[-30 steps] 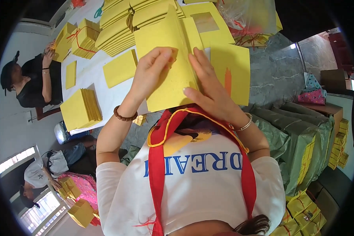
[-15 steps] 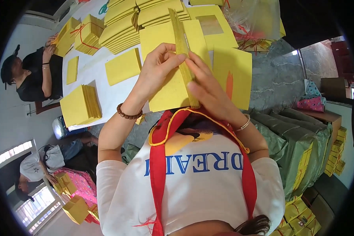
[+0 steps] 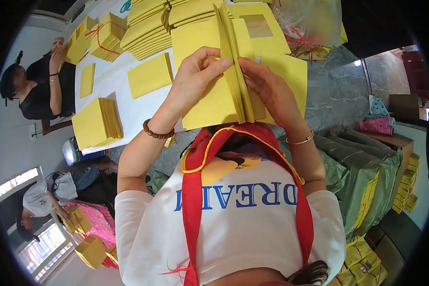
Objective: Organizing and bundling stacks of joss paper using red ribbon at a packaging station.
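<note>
A thin stack of yellow paper sheets (image 3: 243, 102) stands on its long edge in front of me, its layers parted a little at the far end. My left hand (image 3: 202, 71) is closed on it, thumb over the upper edge and fingers along its left side. Against the right side rest the fingertips of my right hand (image 3: 269, 88), whose fingers are loosely stretched and not wrapped round it. Beneath lie flat yellow sheets (image 3: 195, 43). To the right is another large yellow sheet (image 3: 291, 78).
Folded yellow bundles (image 3: 148, 28) are piled at the far side of the white-covered table (image 3: 124, 107). Smaller stacks (image 3: 97, 124) lie at left. A clear plastic bag (image 3: 314, 24) is at far right. A person in black (image 3: 43, 95) works at left; green-wrapped bales (image 3: 352, 176) stand at right.
The paper stack has tipped more upright and its layers have spread. My right hand has drawn right, with only its fingertips against the stack. My left hand has shifted slightly right.
</note>
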Available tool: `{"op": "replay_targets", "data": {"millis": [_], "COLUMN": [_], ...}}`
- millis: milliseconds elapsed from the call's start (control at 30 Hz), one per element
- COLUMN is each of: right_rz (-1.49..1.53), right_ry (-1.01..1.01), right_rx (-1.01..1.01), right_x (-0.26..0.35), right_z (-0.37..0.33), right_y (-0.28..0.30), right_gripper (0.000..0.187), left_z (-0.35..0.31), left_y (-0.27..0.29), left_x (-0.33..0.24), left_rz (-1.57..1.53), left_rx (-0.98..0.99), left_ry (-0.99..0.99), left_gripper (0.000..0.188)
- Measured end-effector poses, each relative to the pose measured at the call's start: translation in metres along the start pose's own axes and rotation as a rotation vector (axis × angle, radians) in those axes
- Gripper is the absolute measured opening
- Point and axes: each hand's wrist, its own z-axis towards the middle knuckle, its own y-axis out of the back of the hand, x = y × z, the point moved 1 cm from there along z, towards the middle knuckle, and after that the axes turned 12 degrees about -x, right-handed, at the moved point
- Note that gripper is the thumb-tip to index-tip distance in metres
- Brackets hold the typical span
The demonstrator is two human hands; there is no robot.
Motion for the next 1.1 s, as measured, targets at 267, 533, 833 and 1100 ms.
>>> {"op": "replay_targets", "data": {"millis": [267, 533, 833, 1100], "right_rz": [-0.030, -0.098, -0.034, 0.294], "right_ry": [0.018, 0.048, 0.110, -0.128], "right_rx": [-0.038, -0.123, -0.149, -0.081], "right_x": [0.003, 0.004, 0.007, -0.015], "right_z": [-0.004, -0.003, -0.007, 0.014], "right_y": [-0.001, 0.015, 0.003, -0.004], "right_gripper": [0.048, 0.049, 0.048, 0.047], "left_z": [0.000, 0.008, 0.007, 0.010], "left_y": [0.001, 0.017, 0.023, 0.017], "left_x": [-0.001, 0.014, 0.012, 0.005], "left_rz": [0.043, -0.104, -0.211, -0.215], "left_rx": [-0.006, -0.030, -0.080, -0.148], "left_ry": [-0.016, 0.066, 0.055, 0.072], "left_gripper": [0.028, 0.013, 0.012, 0.016]}}
